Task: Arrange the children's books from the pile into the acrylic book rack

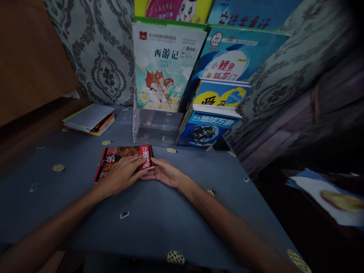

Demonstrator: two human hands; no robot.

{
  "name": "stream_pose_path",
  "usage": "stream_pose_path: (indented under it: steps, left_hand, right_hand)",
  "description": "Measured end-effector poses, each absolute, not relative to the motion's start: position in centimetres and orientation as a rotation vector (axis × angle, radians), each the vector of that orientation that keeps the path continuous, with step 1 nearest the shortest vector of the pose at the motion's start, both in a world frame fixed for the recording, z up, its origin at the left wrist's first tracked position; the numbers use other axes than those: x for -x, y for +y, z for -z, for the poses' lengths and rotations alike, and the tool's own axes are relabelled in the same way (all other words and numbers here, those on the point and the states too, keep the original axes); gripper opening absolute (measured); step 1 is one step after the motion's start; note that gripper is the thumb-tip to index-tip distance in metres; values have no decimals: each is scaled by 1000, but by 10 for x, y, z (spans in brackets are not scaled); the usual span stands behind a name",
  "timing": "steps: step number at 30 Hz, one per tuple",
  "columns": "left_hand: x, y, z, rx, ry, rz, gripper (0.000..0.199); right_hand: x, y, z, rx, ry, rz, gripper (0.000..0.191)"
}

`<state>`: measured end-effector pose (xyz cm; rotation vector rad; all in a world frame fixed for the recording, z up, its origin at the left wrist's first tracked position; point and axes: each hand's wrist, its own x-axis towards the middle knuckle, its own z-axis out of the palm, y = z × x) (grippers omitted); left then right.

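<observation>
A small red and black book [129, 151] lies on the grey-blue tablecloth [159, 223], in front of a clear plastic book rack [157, 135]. My left hand [121, 174] rests on the book's cover with its fingers stretched out across it. At the book's right near corner is my right hand [163, 172], its palm partly turned up. The fingers of my right hand bend round the book's edge and grip it, and some of the fingertips are hidden beneath the book.
Several picture books stand in the rack, among them a pale one [167, 64] and a blue one with a globe [206, 129]. A small stack of books [91, 118] lies at the back left. Patterned curtains [108, 72] hang behind.
</observation>
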<state>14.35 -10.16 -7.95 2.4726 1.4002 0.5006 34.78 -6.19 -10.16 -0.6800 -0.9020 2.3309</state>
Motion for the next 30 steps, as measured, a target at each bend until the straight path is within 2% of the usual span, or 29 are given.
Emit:
stream_pose_path:
  steps: [9, 11, 15, 19, 23, 27, 30]
  left_hand:
    - [-147, -105, 78, -2496, 1432, -448, 55]
    - [-148, -106, 78, -2520, 1434, -443, 55]
    - [-143, -106, 75, -2550, 1385, -341, 62]
    - [-124, -110, 68, -2545, 1365, -158, 82]
    - [-94, -123, 61, -2474, 1424, 29, 103]
    - [-76, -146, 58, -2473, 1369, 108, 105]
    - [-81, -166, 60, -2535, 1308, 121, 110]
  right_hand:
    - [-348, -61, 102, 687, -903, -2359, 35]
    - [-348, -61, 102, 690, -921, -2345, 30]
    - [-349, -60, 106, 728, -930, -2281, 7]
    - [-359, -58, 103, 677, -1017, -2321, 16]
    - [-379, -50, 100, 583, -1151, -2380, 18]
    - [-394, -36, 102, 650, -1163, -2414, 11]
    - [-395, -29, 103, 749, -1081, -2367, 30]
